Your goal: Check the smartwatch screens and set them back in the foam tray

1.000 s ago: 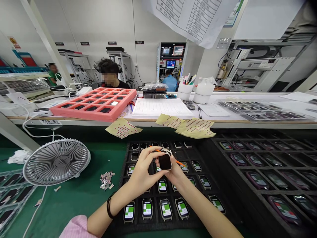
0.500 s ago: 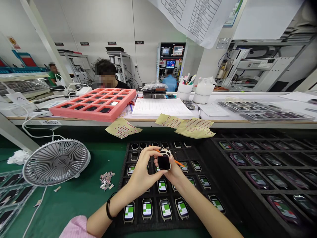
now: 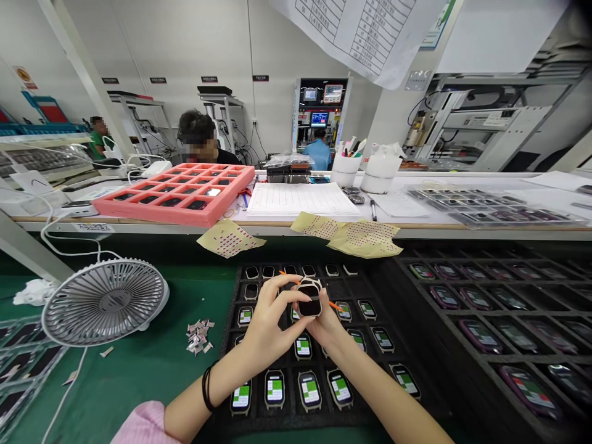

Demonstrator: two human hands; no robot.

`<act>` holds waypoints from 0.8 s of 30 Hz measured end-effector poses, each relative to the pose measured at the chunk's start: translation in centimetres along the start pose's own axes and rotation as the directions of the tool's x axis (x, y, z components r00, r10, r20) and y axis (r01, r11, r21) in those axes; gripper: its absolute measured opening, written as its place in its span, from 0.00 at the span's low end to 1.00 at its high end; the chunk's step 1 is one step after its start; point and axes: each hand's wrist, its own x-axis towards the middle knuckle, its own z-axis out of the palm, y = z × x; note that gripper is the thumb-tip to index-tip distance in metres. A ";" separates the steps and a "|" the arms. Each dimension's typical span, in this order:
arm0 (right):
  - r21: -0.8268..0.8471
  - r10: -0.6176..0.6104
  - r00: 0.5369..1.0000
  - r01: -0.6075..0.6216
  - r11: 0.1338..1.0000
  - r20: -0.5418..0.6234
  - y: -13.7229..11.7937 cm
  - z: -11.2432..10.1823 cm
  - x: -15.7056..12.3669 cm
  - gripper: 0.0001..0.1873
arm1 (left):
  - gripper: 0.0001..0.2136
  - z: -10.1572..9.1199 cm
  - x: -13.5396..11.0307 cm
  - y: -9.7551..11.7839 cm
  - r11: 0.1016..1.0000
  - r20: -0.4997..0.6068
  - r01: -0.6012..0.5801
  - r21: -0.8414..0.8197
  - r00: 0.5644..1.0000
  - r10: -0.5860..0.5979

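Both my hands meet above a black foam tray [image 3: 231, 320] of smartwatch bodies. My right hand [image 3: 329, 320] grips a dark-screened smartwatch body [image 3: 309, 301] from below, together with a thin orange stick [image 3: 333, 305]. My left hand [image 3: 268, 320] pinches the watch's left edge with thumb and forefinger. Several watch bodies with green-and-white screen stickers [image 3: 309, 390] lie in the tray's near rows. Watch bodies without stickers [image 3: 252, 272] lie along the far row.
A grey desk fan [image 3: 105, 301] lies at the left on the green mat, with small paper scraps [image 3: 198, 336] beside it. A second black tray [image 3: 490, 308] of watches lies at the right. On the shelf behind are a pink tray [image 3: 176, 197], paper sheets [image 3: 300, 198] and yellow sticker sheets [image 3: 365, 237]. People sit beyond.
The watch has tilted in my hands, so its dark screen shows shorter now. My left fingers have shifted on its left edge. Both hands stay over the same spot of the tray.
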 end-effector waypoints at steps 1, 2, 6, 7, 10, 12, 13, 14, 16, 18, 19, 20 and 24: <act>-0.003 -0.002 1.000 0.002 1.000 0.008 -0.1 0.1 0.0 0.28 | 0.10 0.0 0.0 0.0 1.000 0.003 -0.006 0.008 1.000 0.006; -0.008 -0.004 1.000 0.004 1.000 0.018 -0.1 0.1 -0.1 0.28 | 0.11 -0.1 0.0 0.0 1.000 0.013 -0.010 0.017 1.000 0.009; -0.037 0.011 0.998 -0.008 0.999 0.059 -0.1 0.0 -0.1 0.28 | 0.19 -0.3 -0.1 -0.1 0.998 0.108 -0.003 0.066 0.994 -0.005; -0.035 0.014 0.998 -0.012 0.999 0.059 0.0 -0.1 -0.1 0.27 | 0.20 -0.3 -0.2 -0.1 0.997 0.125 -0.004 0.079 0.992 -0.006; 0.002 0.010 1.000 -0.010 1.000 0.006 0.3 -0.4 -0.1 0.27 | 0.19 -0.6 -0.2 0.1 0.996 0.097 -0.030 0.082 0.995 0.022; 0.039 0.009 0.999 -0.007 0.999 -0.043 0.3 -0.6 0.0 0.26 | 0.17 -1.1 0.0 0.3 0.999 0.036 -0.017 0.030 0.999 0.016; 0.058 0.011 0.999 -0.008 0.998 -0.050 0.3 -0.6 0.1 0.26 | 0.16 -1.4 0.1 0.4 1.000 0.003 0.007 -0.011 1.000 -0.006; 0.074 0.019 0.999 -0.016 0.997 -0.036 0.3 -0.6 0.1 0.25 | 0.15 -1.7 0.2 0.4 0.998 -0.029 0.040 -0.055 0.999 -0.041; 0.093 0.049 0.998 -0.053 0.994 0.040 0.1 -0.6 0.2 0.24 | 0.15 -2.5 0.5 0.5 0.984 -0.082 0.111 -0.139 0.989 -0.123; 0.095 0.085 0.989 -0.097 0.991 0.121 -0.1 -0.7 0.3 0.25 | 0.15 -3.2 0.8 0.4 0.963 -0.110 0.170 -0.210 0.974 -0.196; 0.089 0.100 0.985 -0.113 0.990 0.144 -0.1 -0.8 0.3 0.26 | 0.14 -3.5 1.0 0.3 0.951 -0.117 0.194 -0.239 0.967 -0.227; 0.079 0.113 0.982 -0.126 0.989 0.152 -0.1 -0.9 0.3 0.28 | 0.14 -3.7 1.1 0.2 0.941 -0.120 0.213 -0.262 0.960 -0.251; 0.039 0.125 0.985 -0.131 0.991 0.119 0.3 -1.3 0.2 0.30 | 0.14 -3.9 1.4 -0.2 0.922 -0.133 0.246 -0.300 0.946 -0.296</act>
